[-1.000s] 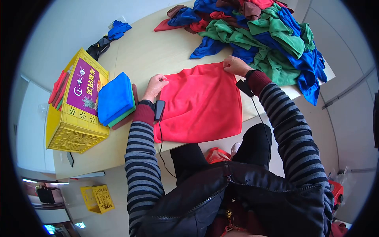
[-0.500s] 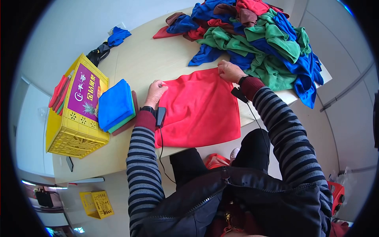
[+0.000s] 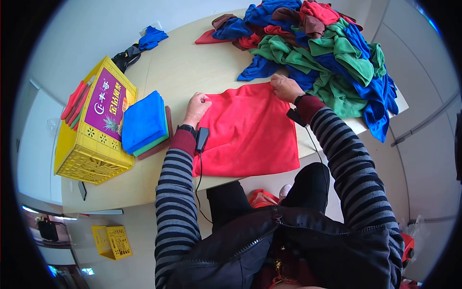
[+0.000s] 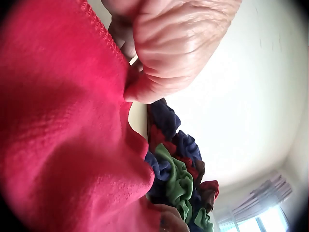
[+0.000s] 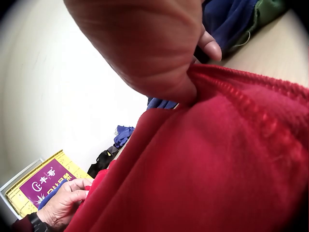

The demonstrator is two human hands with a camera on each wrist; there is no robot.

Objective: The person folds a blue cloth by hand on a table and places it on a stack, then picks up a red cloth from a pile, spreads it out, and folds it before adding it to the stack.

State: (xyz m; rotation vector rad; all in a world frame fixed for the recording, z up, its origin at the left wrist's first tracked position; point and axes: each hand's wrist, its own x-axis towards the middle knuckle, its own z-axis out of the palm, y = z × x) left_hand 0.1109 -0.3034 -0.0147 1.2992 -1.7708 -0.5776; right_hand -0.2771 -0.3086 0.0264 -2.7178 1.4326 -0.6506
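Note:
A red towel (image 3: 248, 132) lies spread over the table's front edge, its surface lightly rippled. My left hand (image 3: 196, 108) pinches its far left corner between thumb and fingers; the left wrist view shows the thumb pressed on the stitched edge (image 4: 104, 31). At the far right corner my right hand (image 3: 286, 89) pinches the towel, and in the right wrist view the hemmed edge (image 5: 251, 104) runs away from under the thumb. Left of the towel, a neat stack of folded towels (image 3: 144, 123), blue on top with green and brown beneath, leans by the crate.
A yellow crate (image 3: 94, 156) with a purple label stands at the left, folded towels (image 3: 74, 106) inside. Crumpled blue, green, red and brown towels (image 3: 313, 53) are heaped at the back right. A second yellow crate (image 3: 111, 242) is on the floor. Cables hang from both wrists.
Both hands keep hold of the red towel's far corners. The towel and hands shifted slightly toward the body, then back; the head view itself also moved a little.

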